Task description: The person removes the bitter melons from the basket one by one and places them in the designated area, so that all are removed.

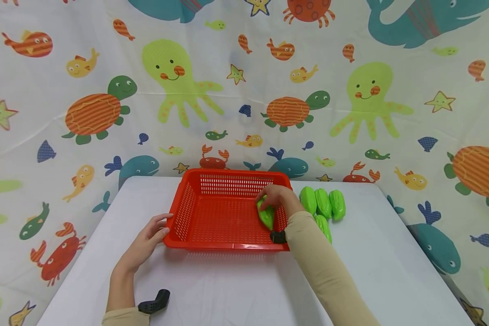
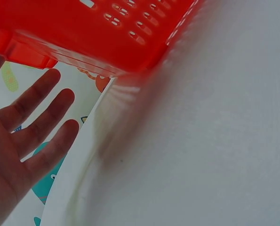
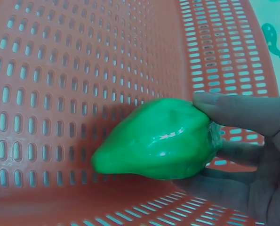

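A glossy green pepper, broad at one end and tapering to a blunt tip, is inside the red basket near its right wall. My right hand pinches its broad end, thumb on one side and fingers on the other, as the right wrist view shows. The tip points away from the palm, close over the slotted basket floor. At the basket's left rim is my left hand, its fingertips right at the edge. In the left wrist view three spread fingers reach past the basket's outer side without curling round it.
Several more green peppers lie on the white table just right of the basket, partly behind the right forearm. A cloth printed with sea animals hangs behind the table. Each wrist carries a small black device.
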`<state>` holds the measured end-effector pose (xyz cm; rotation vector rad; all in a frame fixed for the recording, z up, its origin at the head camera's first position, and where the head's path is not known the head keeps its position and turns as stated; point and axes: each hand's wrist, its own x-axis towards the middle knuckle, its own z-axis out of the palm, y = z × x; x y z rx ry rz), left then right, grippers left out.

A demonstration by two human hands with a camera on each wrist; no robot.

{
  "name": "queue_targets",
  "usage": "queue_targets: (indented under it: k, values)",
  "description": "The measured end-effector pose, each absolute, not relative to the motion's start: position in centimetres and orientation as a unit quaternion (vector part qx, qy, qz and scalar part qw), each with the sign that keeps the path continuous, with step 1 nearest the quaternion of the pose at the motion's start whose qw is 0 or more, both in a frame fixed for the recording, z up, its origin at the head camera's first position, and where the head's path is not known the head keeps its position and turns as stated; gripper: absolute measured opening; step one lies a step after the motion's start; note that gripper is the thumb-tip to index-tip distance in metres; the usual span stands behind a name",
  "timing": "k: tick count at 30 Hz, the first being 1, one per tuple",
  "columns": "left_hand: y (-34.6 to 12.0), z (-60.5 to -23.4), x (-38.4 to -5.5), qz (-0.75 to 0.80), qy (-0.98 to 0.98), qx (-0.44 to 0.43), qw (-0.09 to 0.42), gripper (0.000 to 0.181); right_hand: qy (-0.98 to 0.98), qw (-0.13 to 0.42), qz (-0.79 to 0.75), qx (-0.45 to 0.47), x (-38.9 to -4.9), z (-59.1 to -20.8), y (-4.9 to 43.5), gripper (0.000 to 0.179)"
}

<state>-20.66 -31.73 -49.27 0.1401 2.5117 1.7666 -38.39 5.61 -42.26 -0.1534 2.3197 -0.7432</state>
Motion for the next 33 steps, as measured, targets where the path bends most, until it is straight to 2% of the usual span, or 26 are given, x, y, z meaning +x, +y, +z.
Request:
queue_targets:
  k: [9,19,33]
  values:
    - [-31.8,-49.1,-20.8,0.579,0.813,0.047,0.036,0.05,0.887,0.344,-0.288,-0.109,-38.9,-42.3,6.0,0.038]
    - [-31.8,-49.0,-20.7,0.58,0.813,0.045,0.036,0.051,0.867,0.339,-0.339,-0.138,-38.9,-40.3,5.6,0.038]
    - [-32.2,-49.4,-21.2,0.573,0.818,0.044,0.04,0.049,0.885,0.226,-0.364,-0.181,-37.6,-37.2,6.3,0.045]
